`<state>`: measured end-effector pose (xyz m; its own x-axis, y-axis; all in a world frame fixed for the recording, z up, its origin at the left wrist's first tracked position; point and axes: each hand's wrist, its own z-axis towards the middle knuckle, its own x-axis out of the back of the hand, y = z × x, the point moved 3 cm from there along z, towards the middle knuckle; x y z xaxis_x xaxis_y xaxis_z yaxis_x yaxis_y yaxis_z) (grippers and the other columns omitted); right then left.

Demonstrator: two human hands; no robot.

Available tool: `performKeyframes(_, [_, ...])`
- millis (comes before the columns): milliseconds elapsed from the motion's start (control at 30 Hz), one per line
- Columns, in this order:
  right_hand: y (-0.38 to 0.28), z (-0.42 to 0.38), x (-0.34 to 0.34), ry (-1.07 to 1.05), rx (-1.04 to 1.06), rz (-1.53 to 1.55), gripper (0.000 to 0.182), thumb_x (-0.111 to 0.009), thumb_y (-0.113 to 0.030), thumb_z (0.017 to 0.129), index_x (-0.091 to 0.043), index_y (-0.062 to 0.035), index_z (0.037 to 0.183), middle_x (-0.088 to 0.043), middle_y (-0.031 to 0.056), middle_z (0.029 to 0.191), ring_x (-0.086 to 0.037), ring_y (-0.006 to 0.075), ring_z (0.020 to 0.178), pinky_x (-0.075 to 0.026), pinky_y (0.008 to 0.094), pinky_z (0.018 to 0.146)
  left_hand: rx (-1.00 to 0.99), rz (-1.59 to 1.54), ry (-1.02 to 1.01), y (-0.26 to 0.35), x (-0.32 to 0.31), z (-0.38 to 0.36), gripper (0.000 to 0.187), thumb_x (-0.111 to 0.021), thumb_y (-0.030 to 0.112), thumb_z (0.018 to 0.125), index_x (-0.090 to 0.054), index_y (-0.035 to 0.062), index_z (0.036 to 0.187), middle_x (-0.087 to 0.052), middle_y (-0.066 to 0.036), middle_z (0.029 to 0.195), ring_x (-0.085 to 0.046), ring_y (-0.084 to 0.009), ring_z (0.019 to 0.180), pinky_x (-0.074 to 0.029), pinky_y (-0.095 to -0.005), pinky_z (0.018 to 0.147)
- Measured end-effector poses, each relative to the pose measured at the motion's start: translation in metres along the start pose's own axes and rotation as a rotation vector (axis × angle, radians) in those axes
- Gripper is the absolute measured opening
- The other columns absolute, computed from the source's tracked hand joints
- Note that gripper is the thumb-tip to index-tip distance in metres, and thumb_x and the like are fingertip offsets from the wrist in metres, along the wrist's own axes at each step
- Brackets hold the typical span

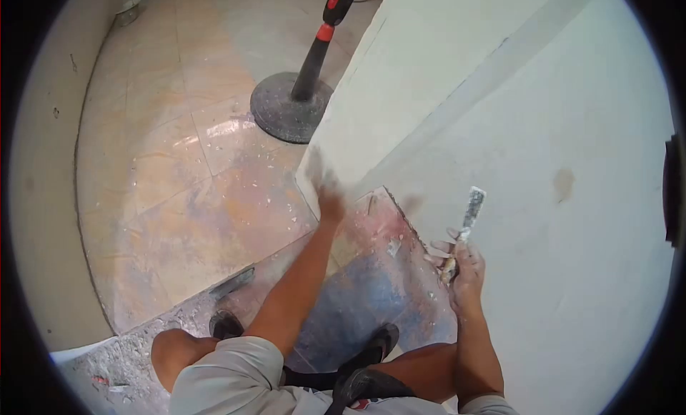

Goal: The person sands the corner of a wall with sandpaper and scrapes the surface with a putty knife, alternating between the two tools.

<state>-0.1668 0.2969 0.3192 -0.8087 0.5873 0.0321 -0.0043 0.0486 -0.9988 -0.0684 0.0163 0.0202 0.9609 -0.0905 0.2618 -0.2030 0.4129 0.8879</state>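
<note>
My right hand [466,268] is closed round the handle of a putty knife [472,211]. Its narrow blade points up, smeared with white compound, in front of the pale wall. White residue marks the fingers of this hand. My left hand [327,190] reaches forward to the lower edge of the white wall end [343,150]. Motion smears its fingers, so I cannot make out their shape or whether they touch the surface. A large pale wall panel [543,272] stands close beside my right hand, with a brownish patch on it.
Ahead stands a black round base [289,107] with a black and red pole. The tiled floor [164,179] is dusty, with white crumbs and blue and pink stains. Debris [143,358] lies at lower left, near a flat dark strip [232,281]. A wall [50,165] bounds the left.
</note>
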Motion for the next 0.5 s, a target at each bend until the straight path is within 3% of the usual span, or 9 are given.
performKeyframes(133, [0.0, 0.006, -0.025, -0.148, -0.016, -0.133, 0.049, -0.054, -0.035, 0.107, -0.053, 0.0041, 0.136, -0.071, 0.0135, 0.094, -0.068, 0.0155, 0.072, -0.055, 0.0272, 0.065, -0.205, 0.195, 0.265, -0.028, 0.017, -0.067, 0.046, -0.046, 0.009, 0.102, -0.045, -0.0064, 0.145, -0.034, -0.03, 0.158, -0.04, -0.0349, 0.146, -0.037, -0.04, 0.115])
performKeyframes(200, [-0.006, 0.003, -0.047, -0.193, 0.077, -0.216, 0.042, -0.052, -0.031, 0.107, -0.058, 0.0031, 0.131, -0.064, 0.0043, 0.077, -0.053, 0.0052, 0.061, -0.042, 0.0213, 0.053, 0.471, -0.26, 0.096, 0.04, 0.073, -0.055, 0.05, -0.056, 0.015, 0.102, -0.044, -0.0051, 0.146, -0.048, -0.029, 0.146, -0.05, -0.0319, 0.133, -0.046, -0.0359, 0.102])
performKeyframes(233, [-0.01, 0.002, -0.058, -0.205, 0.117, -0.247, 0.042, -0.051, -0.03, 0.107, -0.058, 0.0036, 0.131, -0.061, 0.0024, 0.074, -0.051, 0.0051, 0.06, -0.041, 0.0214, 0.052, 0.598, -0.65, 0.368, 0.113, 0.106, -0.034, 0.058, -0.063, 0.023, 0.101, -0.045, -0.0046, 0.148, -0.061, -0.023, 0.126, -0.06, -0.0249, 0.112, -0.048, -0.036, 0.09])
performKeyframes(267, [-0.016, 0.002, -0.065, -0.22, 0.151, -0.275, 0.041, -0.051, -0.029, 0.107, -0.057, 0.004, 0.131, -0.057, 0.0004, 0.071, -0.049, 0.0049, 0.058, -0.04, 0.0214, 0.052, 0.588, -0.646, 0.364, 0.148, 0.119, -0.018, 0.058, -0.063, 0.023, 0.101, -0.045, -0.0046, 0.148, -0.061, -0.023, 0.126, -0.06, -0.0249, 0.112, -0.048, -0.036, 0.09])
performKeyframes(333, [-0.022, 0.003, -0.078, -0.336, 0.278, -0.279, 0.042, -0.047, -0.023, 0.106, -0.045, 0.0038, 0.138, -0.056, 0.0027, 0.082, -0.049, 0.0058, 0.067, -0.043, 0.0227, 0.059, -0.131, -0.05, 0.618, 0.213, 0.15, 0.006, 0.053, -0.064, 0.024, 0.099, -0.051, -0.0045, 0.142, -0.066, -0.021, 0.111, -0.066, -0.0261, 0.091, -0.05, -0.0383, 0.082])
performKeyframes(367, [-0.018, 0.009, -0.081, -0.394, 0.34, -0.208, 0.043, -0.047, -0.021, 0.105, -0.039, 0.0034, 0.14, -0.059, 0.0049, 0.087, -0.051, 0.0065, 0.07, -0.044, 0.0235, 0.062, -0.128, -0.167, 0.482, 0.228, 0.147, -0.001, 0.043, -0.064, 0.018, 0.098, -0.058, -0.0054, 0.134, -0.066, -0.023, 0.12, -0.061, -0.0298, 0.113, -0.044, -0.0408, 0.102])
performKeyframes(433, [-0.03, 0.02, -0.096, -0.391, 0.54, -0.273, 0.039, -0.053, -0.019, 0.103, -0.041, 0.0035, 0.132, -0.064, 0.0117, 0.098, -0.058, 0.0134, 0.078, -0.05, 0.0302, 0.07, 0.034, -0.274, 0.131, 0.232, 0.141, 0.006, 0.035, -0.061, 0.013, 0.098, -0.063, -0.0021, 0.129, -0.067, -0.028, 0.112, -0.066, -0.0377, 0.097, -0.049, -0.0387, 0.094])
performKeyframes(467, [-0.056, 0.015, -0.111, -0.412, 0.527, -0.197, 0.036, -0.058, -0.02, 0.102, -0.048, 0.0042, 0.126, -0.066, 0.0135, 0.101, -0.063, 0.0179, 0.081, -0.052, 0.0343, 0.072, -0.151, -0.301, 0.138, 0.226, 0.132, 0.009, 0.032, -0.054, 0.017, 0.102, -0.065, -0.0031, 0.125, -0.069, -0.023, 0.112, -0.066, -0.0341, 0.102, -0.049, -0.0368, 0.096])
performKeyframes(500, [-0.075, 0.02, -0.119, -0.394, 0.563, -0.403, 0.041, -0.06, -0.021, 0.101, -0.041, 0.0025, 0.128, -0.067, 0.0163, 0.095, -0.068, 0.0255, 0.082, -0.053, 0.0383, 0.074, -0.034, -0.708, 0.08, 0.246, 0.138, 0.019, 0.034, -0.051, 0.021, 0.104, -0.065, -0.0039, 0.123, -0.069, -0.02, 0.113, -0.066, -0.0308, 0.101, -0.049, -0.0368, 0.096])
